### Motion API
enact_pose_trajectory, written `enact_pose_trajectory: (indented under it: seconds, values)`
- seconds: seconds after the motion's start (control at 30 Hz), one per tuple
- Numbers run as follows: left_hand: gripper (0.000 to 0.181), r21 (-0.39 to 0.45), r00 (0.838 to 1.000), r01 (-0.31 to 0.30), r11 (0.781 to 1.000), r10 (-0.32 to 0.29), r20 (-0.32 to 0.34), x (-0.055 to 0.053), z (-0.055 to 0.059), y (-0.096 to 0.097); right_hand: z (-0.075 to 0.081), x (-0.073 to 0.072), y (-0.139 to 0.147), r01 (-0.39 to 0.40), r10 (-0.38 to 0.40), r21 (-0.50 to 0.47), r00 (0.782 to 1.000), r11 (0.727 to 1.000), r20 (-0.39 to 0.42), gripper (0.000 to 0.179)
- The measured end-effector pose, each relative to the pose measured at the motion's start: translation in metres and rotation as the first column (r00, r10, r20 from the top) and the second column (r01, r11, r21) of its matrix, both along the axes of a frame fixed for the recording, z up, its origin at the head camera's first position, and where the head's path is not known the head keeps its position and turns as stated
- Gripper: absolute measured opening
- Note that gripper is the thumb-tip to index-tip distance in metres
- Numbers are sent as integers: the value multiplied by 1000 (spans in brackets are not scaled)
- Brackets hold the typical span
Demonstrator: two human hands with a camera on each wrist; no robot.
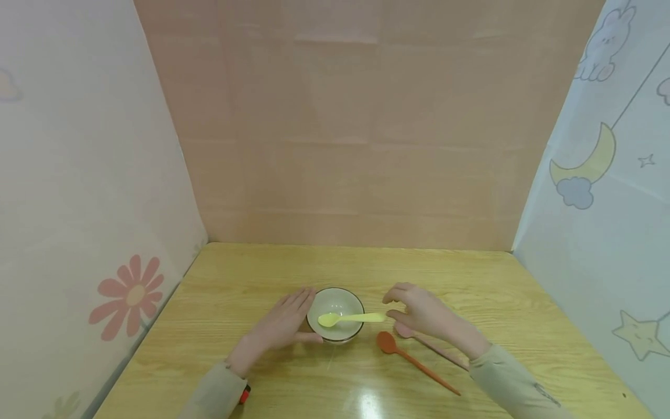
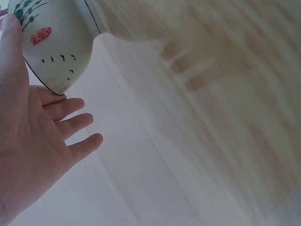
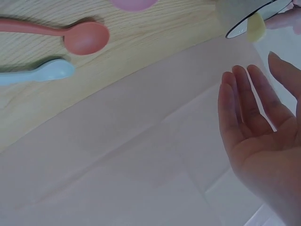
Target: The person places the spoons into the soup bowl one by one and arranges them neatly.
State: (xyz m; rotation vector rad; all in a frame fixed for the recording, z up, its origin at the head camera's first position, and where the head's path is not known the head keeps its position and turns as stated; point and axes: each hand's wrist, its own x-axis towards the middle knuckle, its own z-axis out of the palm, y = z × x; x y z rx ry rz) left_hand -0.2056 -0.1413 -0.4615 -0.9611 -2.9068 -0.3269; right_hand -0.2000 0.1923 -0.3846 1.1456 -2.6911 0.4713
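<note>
A white bowl with a dark rim stands on the table, painted with red and green marks on its outer wall. Across it lies a yellow spoon, its handle reaching past the right rim. My left hand rests against the bowl's left side with straight fingers, the thumb at the near rim. My right hand holds nothing and hovers right of the bowl, thumb and fingers parted close to the handle's end. In the right wrist view its fingers are apart from the bowl and loosely extended.
An orange-red spoon and a pink spoon lie below my right hand. The right wrist view also shows a light blue spoon. Patterned sheets stand on both sides, with a plain pinkish sheet behind the table.
</note>
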Motion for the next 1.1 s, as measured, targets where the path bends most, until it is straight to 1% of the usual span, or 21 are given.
enact_pose_trajectory:
  seconds: [0.13, 0.23, 0.3, 0.5, 0.7, 0.77, 0.87, 0.93, 1.0, 1.1]
  values:
    - [106, 0, 1000, -1, 1000, 1, -2, 0, 0, 0, -2, -1, 9, -26, 23, -60, 999, 998, -45, 20]
    - [106, 3, 1000, -1, 1000, 1, 0, 0, 0, 0, -3, -1, 14, -33, 27, -91, 997, 995, -75, 21]
    - [106, 4, 1000, -2, 1000, 2, 0, 0, 0, 0, -3, 0, 17, -33, 24, -106, 996, 994, -81, 20]
    - [106, -2, 1000, -3, 1000, 2, -8, 0, 0, 0, -5, 2, 28, 8, -12, -128, 999, 992, -31, 18]
    - [105, 8, 1000, -4, 1000, 4, 8, 0, 2, 0, -7, 3, 37, 30, -41, -162, 997, 986, -66, 19]
    - [106, 10, 1000, -6, 1000, 6, 14, 0, 2, 0, -8, 4, 40, 51, -59, -170, 997, 984, -43, 19]
    - [106, 7, 1000, -5, 1000, 4, 12, 1, 3, 0, -9, 5, 46, 86, -84, -189, 996, 978, 17, 19]
    - [107, 0, 1000, -5, 1000, 5, 10, 1, 2, 0, -10, 5, 51, 102, -97, -201, 995, 974, 37, 20]
    - [106, 0, 1000, -4, 1000, 4, 7, 1, 2, 0, -11, 5, 56, 113, -107, -213, 993, 970, 42, 21]
    - [106, 3, 1000, -4, 1000, 4, 9, 1, 2, 0, -14, 5, 62, 134, -132, -218, 991, 967, 26, 22]
